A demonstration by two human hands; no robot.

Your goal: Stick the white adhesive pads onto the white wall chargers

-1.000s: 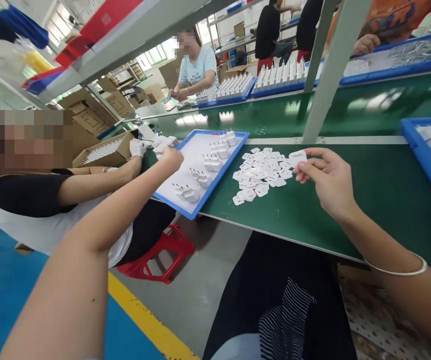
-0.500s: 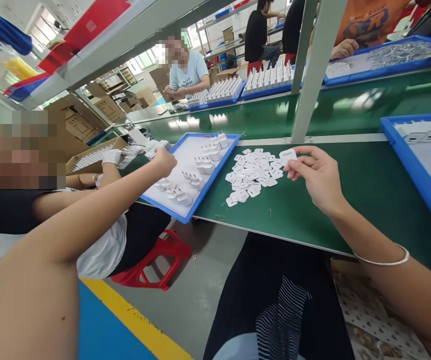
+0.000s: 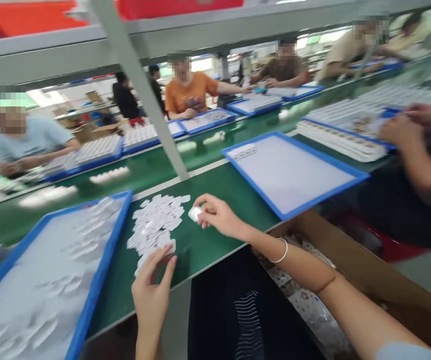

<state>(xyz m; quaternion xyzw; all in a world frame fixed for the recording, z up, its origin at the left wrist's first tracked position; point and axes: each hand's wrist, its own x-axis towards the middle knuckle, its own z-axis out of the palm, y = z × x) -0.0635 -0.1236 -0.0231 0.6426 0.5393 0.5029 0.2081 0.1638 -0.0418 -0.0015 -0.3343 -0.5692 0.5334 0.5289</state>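
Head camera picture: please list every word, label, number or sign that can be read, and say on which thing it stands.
No text can be read in this picture.
Orange shirt of a person across the belt: a dark print, too blurred to read.
White piece in the right hand: no marking can be made out.
Pile of white pieces by the left hand: motion blur, nothing legible.

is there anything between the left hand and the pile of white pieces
Nothing visible. The left hand sits at the near edge of the pile, fingertips touching or nearly touching its closest pieces. The right hand holds one white piece beside the pile.
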